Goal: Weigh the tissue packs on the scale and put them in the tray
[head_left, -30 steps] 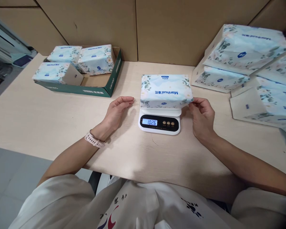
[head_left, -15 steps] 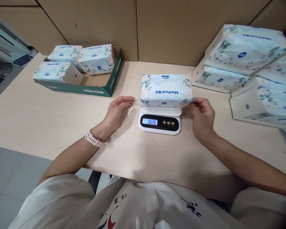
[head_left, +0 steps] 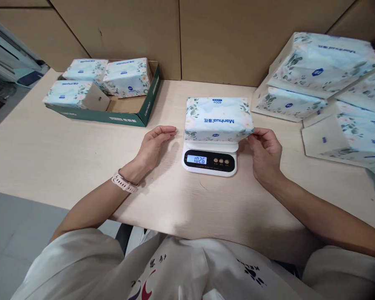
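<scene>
Upper left of frame: green shallow cardboard tray (head_left: 131,121) holding three floral white-blue tissue packs (head_left: 126,77) on the pale wood worktop (head_left: 65,154). Left of centre: left hand (head_left: 152,143) resting edge-down on the worktop, grip released, fingers loosely curled, apart from the pack; pink watch (head_left: 123,183) on wrist. Centre: floral tissue pack printed Manhua (head_left: 218,118) lying flat on white digital kitchen scale (head_left: 210,159), display lit, reads 1026. Right hand (head_left: 264,152) fingertips pinching the pack's right end seam. Upper right: pile of same tissue packs (head_left: 323,79).
</scene>
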Demonstrator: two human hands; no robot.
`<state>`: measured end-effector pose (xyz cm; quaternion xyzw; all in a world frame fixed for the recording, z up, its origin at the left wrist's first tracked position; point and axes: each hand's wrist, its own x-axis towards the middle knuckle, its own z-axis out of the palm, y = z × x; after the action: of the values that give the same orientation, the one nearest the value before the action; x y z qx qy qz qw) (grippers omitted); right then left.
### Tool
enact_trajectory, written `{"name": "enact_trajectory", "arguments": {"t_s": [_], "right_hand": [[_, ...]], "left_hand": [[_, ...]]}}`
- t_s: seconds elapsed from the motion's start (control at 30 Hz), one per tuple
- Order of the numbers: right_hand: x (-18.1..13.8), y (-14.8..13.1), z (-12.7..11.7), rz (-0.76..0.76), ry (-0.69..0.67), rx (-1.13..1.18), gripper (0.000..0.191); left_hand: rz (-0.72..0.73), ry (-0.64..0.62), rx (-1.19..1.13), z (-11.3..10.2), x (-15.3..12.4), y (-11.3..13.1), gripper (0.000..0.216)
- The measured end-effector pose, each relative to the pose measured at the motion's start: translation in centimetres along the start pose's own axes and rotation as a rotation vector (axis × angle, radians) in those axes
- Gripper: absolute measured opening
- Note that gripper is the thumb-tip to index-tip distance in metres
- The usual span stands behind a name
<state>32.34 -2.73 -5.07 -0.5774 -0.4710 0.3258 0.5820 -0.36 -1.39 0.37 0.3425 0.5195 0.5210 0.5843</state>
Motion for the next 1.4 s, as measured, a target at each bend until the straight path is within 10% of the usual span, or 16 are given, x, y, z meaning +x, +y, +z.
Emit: {"name": "enact_trajectory", "arguments": {"t_s": [0.7, 0.97, 1.1, 1.4], "right_hand": [[-0.7, -1.3, 0.1, -0.09, 0.076, -0.029, 0.033], [-0.4, -3.1, -0.2, -0.159, 0.004, -0.3, 0.06], [0.3, -4.8, 0.3, -0.075, -0.133, -0.394, 0.067], [2.3, -12.1, 9.5, -0.289, -0.464, -0.225, 0.059]], "left_hand": [[0.044, -0.04, 0.07, -0.3, 0.1, -0.4, 0.014], [0.272, -0.35, 0.393, 0.1, -1.7, -0.7, 0.102], [0.254, -0.481, 0.364, 1.0, -1.5, -0.4, 0.112], [0.654, -0.205, 0.295, -2.7, 0.2, 4.7, 0.095]]}}
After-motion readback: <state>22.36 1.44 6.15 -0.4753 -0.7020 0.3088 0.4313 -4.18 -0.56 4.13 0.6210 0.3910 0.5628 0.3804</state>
